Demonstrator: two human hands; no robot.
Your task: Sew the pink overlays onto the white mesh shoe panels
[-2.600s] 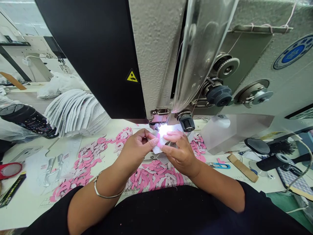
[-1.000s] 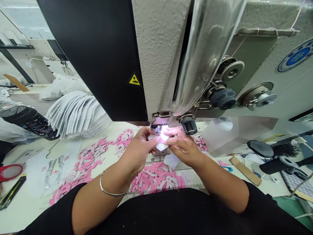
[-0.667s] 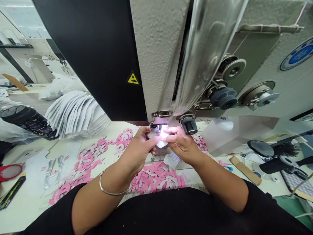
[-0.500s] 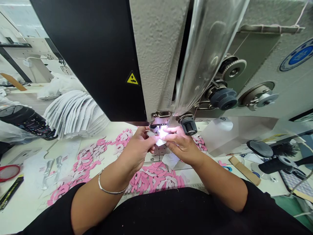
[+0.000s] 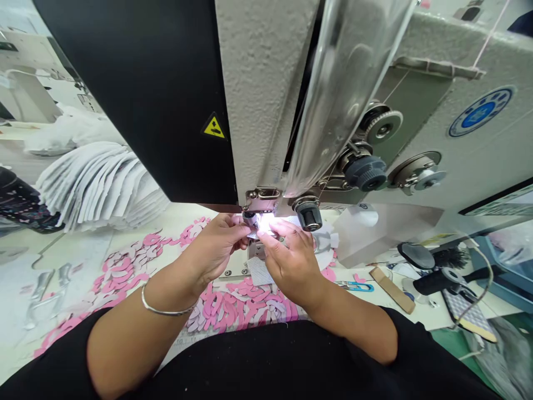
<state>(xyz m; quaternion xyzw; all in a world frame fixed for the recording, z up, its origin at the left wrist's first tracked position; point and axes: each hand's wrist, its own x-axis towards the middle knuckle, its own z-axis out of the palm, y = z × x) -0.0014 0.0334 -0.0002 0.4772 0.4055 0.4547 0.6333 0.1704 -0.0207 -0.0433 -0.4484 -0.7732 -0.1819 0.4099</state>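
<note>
The right hand (image 5: 293, 261) is now laid flatter, fingers extended, over the white piece (image 5: 253, 235) under the sewing machine (image 5: 258, 111), so it is apparently being steadied; its edge is pinched by the left hand (image 5: 214, 244). Pink cut-outs (image 5: 239, 303) are strewn across the near table (image 5: 166, 256); a white stack (image 5: 104, 183) is placed left.

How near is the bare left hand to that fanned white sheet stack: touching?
Apart: the head view shows pale tabletop and curved pink pieces between the left hand and stack.
</note>
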